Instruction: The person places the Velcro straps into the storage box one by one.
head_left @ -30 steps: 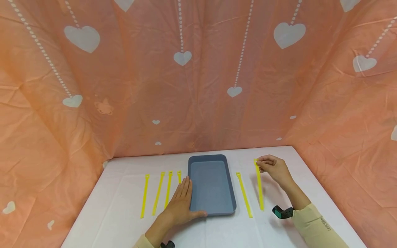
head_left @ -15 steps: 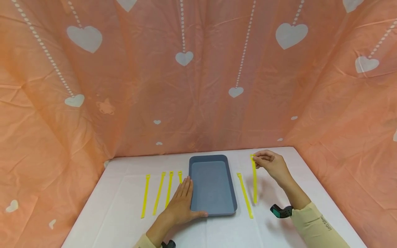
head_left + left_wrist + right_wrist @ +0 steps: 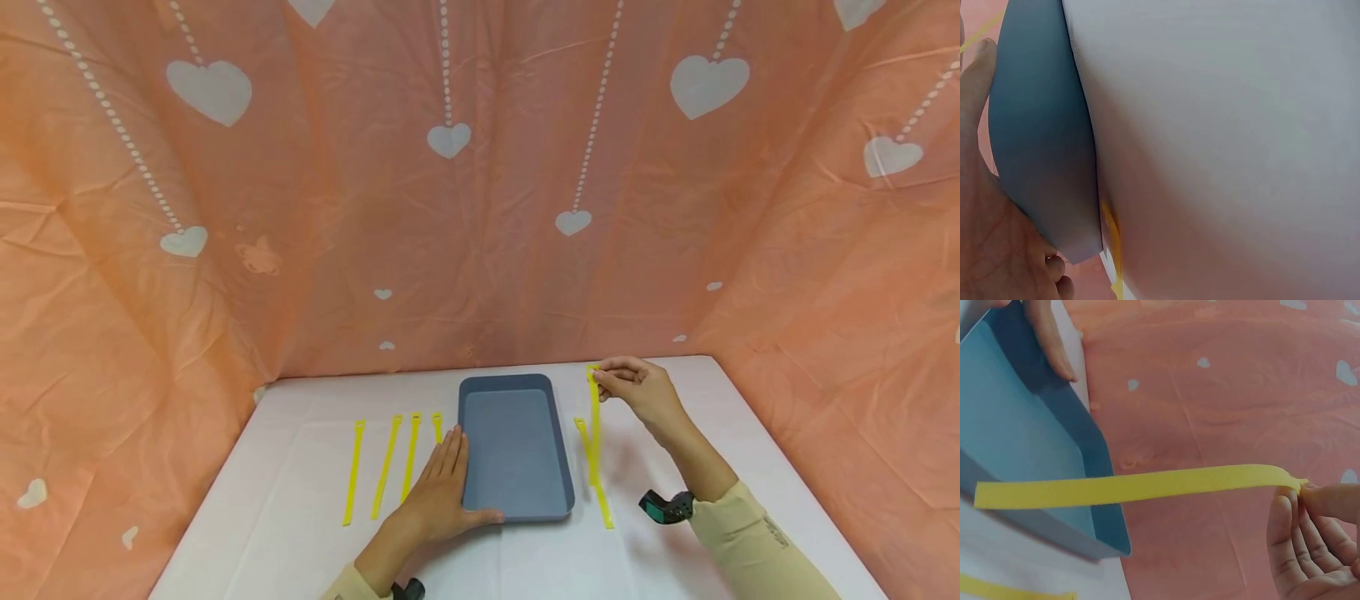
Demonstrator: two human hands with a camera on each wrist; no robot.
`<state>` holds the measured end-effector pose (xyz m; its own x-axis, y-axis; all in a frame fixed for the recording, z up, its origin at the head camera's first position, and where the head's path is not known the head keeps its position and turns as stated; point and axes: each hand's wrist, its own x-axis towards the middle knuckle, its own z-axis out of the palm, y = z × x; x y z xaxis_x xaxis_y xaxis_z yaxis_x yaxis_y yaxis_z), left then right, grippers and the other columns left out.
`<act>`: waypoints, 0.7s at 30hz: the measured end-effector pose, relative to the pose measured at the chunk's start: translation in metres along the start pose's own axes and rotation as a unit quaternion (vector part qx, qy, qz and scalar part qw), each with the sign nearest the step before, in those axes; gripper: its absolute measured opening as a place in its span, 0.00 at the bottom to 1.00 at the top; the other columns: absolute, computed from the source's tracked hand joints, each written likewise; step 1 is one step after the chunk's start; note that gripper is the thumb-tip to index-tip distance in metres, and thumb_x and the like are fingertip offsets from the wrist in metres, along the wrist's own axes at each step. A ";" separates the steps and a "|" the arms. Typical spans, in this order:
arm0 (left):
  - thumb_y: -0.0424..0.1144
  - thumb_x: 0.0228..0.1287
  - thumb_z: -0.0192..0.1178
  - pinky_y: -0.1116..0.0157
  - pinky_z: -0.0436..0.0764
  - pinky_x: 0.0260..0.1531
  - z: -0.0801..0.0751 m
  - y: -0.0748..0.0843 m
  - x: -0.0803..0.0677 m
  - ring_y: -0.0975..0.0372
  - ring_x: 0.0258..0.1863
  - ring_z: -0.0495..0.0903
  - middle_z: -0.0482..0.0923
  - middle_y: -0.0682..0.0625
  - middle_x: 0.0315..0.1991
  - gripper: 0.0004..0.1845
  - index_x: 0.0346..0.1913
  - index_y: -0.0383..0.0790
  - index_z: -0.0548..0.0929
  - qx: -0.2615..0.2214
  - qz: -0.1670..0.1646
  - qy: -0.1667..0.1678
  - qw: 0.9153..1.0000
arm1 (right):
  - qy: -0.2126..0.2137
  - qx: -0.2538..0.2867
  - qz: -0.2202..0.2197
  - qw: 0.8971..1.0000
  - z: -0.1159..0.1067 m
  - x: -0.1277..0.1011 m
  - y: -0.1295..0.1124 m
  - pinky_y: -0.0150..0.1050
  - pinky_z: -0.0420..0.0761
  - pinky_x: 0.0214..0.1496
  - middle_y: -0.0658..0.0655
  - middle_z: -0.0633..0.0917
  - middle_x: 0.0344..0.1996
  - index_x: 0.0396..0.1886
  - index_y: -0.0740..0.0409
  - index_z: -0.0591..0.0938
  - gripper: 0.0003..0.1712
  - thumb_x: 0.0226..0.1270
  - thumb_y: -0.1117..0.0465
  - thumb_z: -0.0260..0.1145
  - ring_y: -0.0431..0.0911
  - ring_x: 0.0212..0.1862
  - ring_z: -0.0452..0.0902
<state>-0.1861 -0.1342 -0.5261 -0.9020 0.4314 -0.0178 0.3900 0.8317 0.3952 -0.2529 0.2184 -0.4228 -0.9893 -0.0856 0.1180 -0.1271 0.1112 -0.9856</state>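
Four strips [image 3: 352,473] lie lower left of centre, the rightmost partly hidden by the left hand [image 3: 433,493]. That hand, fingers straight and thumb splayed, touches the tray [image 3: 513,450] at lower centre. Right of it, a loose strip [image 3: 604,504] lies on the table [image 3: 262,517], overlapped in view by a held strip [image 3: 596,425], its top pinched by the right hand [image 3: 645,396]. The step seems to be handling this strip aloft; the next move likely calls for a steady pinch.

Pale yellow sleeves [image 3: 742,533], the right dark-marked, go with black wrist devices [image 3: 666,507] — one green-faced.
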 end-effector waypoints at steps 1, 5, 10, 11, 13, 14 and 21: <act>0.83 0.58 0.62 0.42 0.46 0.84 0.000 0.000 0.000 0.41 0.87 0.39 0.35 0.31 0.87 0.75 0.85 0.26 0.46 -0.002 0.002 0.002 1.000 | -0.003 0.007 -0.002 1.000 0.001 0.001 0.000 0.36 0.90 0.47 0.50 0.91 0.37 0.56 0.75 0.82 0.21 0.77 0.61 0.73 0.42 0.36 0.87; 0.85 0.57 0.60 0.43 0.46 0.84 0.001 0.000 0.001 0.41 0.87 0.38 0.35 0.32 0.87 0.75 0.86 0.27 0.45 0.001 0.004 0.000 1.000 | -0.016 0.029 -0.013 0.999 0.006 0.004 -0.002 0.36 0.90 0.46 0.49 0.92 0.37 0.56 0.76 0.82 0.20 0.77 0.62 0.72 0.42 0.36 0.86; 0.83 0.58 0.61 0.43 0.47 0.84 0.000 0.000 0.001 0.43 0.87 0.38 0.34 0.33 0.88 0.75 0.86 0.27 0.44 0.012 -0.002 -0.009 1.000 | -0.026 0.043 -0.018 0.999 0.017 0.009 -0.002 0.36 0.90 0.46 0.49 0.91 0.37 0.56 0.75 0.82 0.18 0.77 0.64 0.71 0.42 0.36 0.86; 0.83 0.58 0.61 0.43 0.47 0.84 -0.001 0.001 0.001 0.43 0.87 0.37 0.33 0.34 0.88 0.75 0.86 0.28 0.44 0.017 -0.005 -0.012 1.000 | -0.027 0.045 -0.015 0.998 0.020 0.009 -0.002 0.36 0.90 0.46 0.50 0.91 0.37 0.56 0.75 0.82 0.18 0.77 0.64 0.71 0.42 0.36 0.87; 0.82 0.58 0.63 0.43 0.48 0.84 -0.002 0.002 0.001 0.43 0.87 0.38 0.34 0.33 0.88 0.74 0.86 0.27 0.45 0.018 -0.006 -0.011 1.000 | -0.030 0.050 -0.010 0.998 0.024 0.010 -0.001 0.36 0.90 0.46 0.50 0.91 0.37 0.55 0.74 0.82 0.17 0.77 0.64 0.71 0.42 0.36 0.87; 0.81 0.58 0.64 0.43 0.48 0.84 -0.003 0.003 0.001 0.43 0.87 0.38 0.35 0.33 0.88 0.74 0.86 0.27 0.45 0.018 -0.006 -0.010 1.000 | -0.029 0.052 -0.006 0.998 0.027 0.010 -0.001 0.37 0.91 0.46 0.50 0.91 0.36 0.54 0.73 0.83 0.16 0.77 0.65 0.72 0.42 0.36 0.87; 0.81 0.59 0.64 0.44 0.49 0.84 -0.004 0.004 0.000 0.43 0.87 0.39 0.34 0.33 0.88 0.74 0.86 0.27 0.45 0.023 -0.011 -0.012 1.000 | -0.043 0.058 -0.005 0.997 0.044 0.014 0.007 0.40 0.91 0.47 0.52 0.91 0.36 0.54 0.73 0.83 0.15 0.76 0.66 0.72 0.43 0.36 0.88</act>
<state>-0.1850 -0.1320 -0.5211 -0.9056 0.4214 -0.0476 0.3797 0.8557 0.3515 -0.2646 0.1743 -0.4333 -0.9779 -0.1704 0.1211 -0.1221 -0.0046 -0.9925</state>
